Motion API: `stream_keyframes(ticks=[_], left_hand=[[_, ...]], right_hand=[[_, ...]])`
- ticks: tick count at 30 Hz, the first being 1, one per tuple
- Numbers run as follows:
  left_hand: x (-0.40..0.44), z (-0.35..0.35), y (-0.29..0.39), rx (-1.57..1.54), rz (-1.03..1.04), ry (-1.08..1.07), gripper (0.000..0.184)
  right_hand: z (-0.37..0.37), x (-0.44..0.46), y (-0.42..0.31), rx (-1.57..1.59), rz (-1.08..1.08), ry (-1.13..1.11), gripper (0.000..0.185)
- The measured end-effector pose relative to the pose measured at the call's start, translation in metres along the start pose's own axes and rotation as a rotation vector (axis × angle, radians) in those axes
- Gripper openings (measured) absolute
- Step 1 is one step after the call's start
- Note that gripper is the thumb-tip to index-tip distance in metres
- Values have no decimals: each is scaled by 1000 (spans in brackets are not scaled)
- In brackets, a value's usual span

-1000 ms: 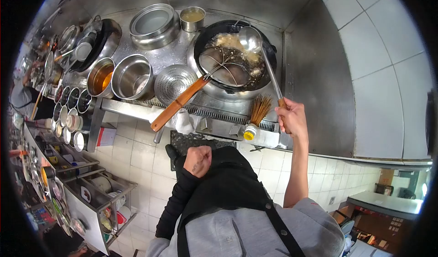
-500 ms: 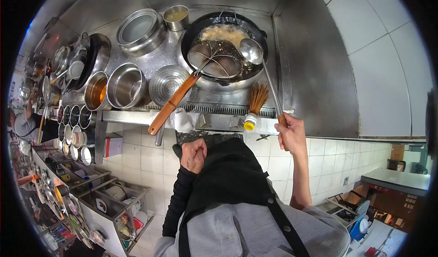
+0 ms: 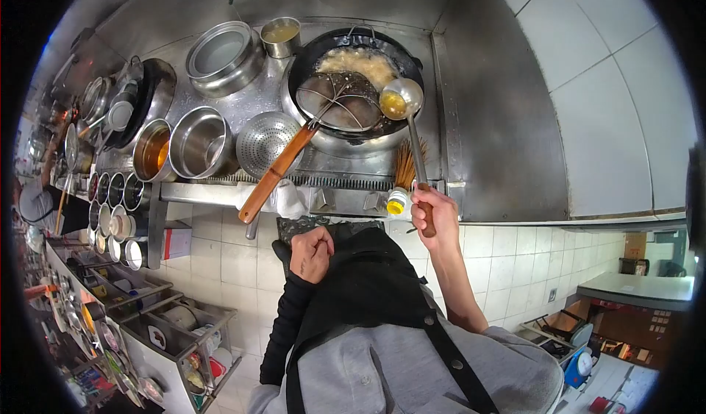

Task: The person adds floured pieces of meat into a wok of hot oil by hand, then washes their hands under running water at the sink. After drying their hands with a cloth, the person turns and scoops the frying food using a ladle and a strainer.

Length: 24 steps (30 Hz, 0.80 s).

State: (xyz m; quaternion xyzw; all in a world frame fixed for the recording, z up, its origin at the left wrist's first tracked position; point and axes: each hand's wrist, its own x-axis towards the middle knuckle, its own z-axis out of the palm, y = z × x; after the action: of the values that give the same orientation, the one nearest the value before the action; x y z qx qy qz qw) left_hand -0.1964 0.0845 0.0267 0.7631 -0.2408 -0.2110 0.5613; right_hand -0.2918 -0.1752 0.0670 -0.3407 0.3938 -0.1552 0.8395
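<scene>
My right hand (image 3: 435,219) is wrapped round the wooden grip of a long metal ladle (image 3: 414,140). The bowl of the ladle holds yellow liquid, likely oil, and is over the right side of a black wok (image 3: 296,73). Pale food froths in bubbling oil (image 3: 360,62) at the far side of the wok. A wire-mesh strainer (image 3: 346,99) rests across the near side, its wooden handle pointing down-left over the counter edge. My left hand (image 3: 311,254) is closed in a loose fist against the black apron, with nothing visible in it.
Left of the wok stand a perforated strainer bowl (image 3: 265,143), a steel pot (image 3: 200,142) and a pot of amber liquid (image 3: 153,149). A bamboo brush (image 3: 406,170) lies by the front edge beside my right hand. A co-worker (image 3: 40,202) is at far left.
My right hand has moved left and slightly down, with the grip now in a full-hand hold. The ladle bowl, seemingly empty before, now holds yellow liquid. My left hand stays nearly still.
</scene>
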Motion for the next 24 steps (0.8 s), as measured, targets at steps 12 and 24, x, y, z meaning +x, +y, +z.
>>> stream_keyframes(ticks=[12,24], left_hand=[[3,4,2,55,121,-38,14],[-5,-1,4,67,30,-46,13]], right_hand=[[18,-23,-32,-113,-2,-107,19],[-2,-7,-23,-883,-368,110,21]])
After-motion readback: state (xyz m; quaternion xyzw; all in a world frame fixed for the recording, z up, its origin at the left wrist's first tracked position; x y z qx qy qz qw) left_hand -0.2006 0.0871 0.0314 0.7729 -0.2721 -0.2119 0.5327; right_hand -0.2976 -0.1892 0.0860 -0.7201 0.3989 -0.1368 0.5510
